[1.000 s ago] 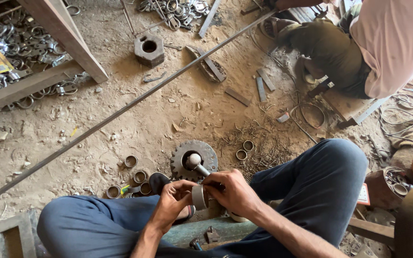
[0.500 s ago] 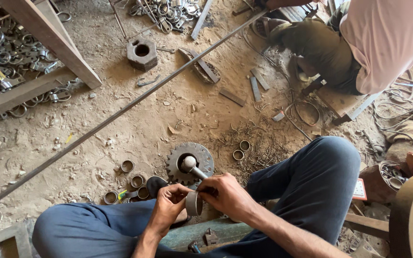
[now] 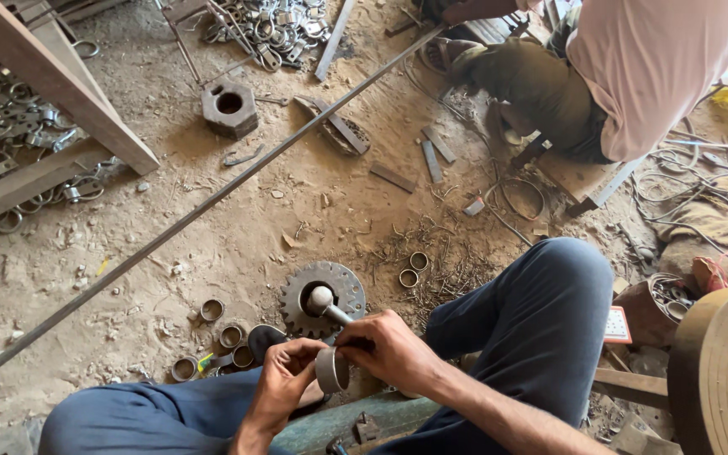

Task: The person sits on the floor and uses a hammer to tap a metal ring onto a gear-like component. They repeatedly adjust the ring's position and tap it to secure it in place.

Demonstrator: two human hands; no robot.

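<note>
Seated worker's view, looking down over both knees. The left hand (image 3: pixel 284 379) closes its fingers on a short metal ring (image 3: pixel 331 369), held just above the lap with its bore facing the camera; the right hand (image 3: pixel 389 347) is wrapped round the shaft of a round-headed steel punch (image 3: pixel 328 303), whose rounded end points away over a toothed sprocket (image 3: pixel 323 297) lying flat on the dirt floor (image 3: pixel 212 244). Step in hand, as judged: the ring is being presented to the tool for fitting or sizing; the next move would call for the 2 parts to be lined up squarely, with a firm grip on the ring. Loose rings lie on the ground in 2 groups: about 5 (image 3: pixel 212 310) left of the sprocket and 2 (image 3: pixel 413 270) to its right (no tray holds them). A long steel rod (image 3: pixel 195 215) crosses the floor diagonally; a hexagonal block with a round hole (image 3: pixel 230 108) sits beyond it. The wooden rack (image 3: pixel 61 93) at upper left holds a heap of metal rings and clamps. A second person (image 3: pixel 634 67) crouches at upper right.
</note>
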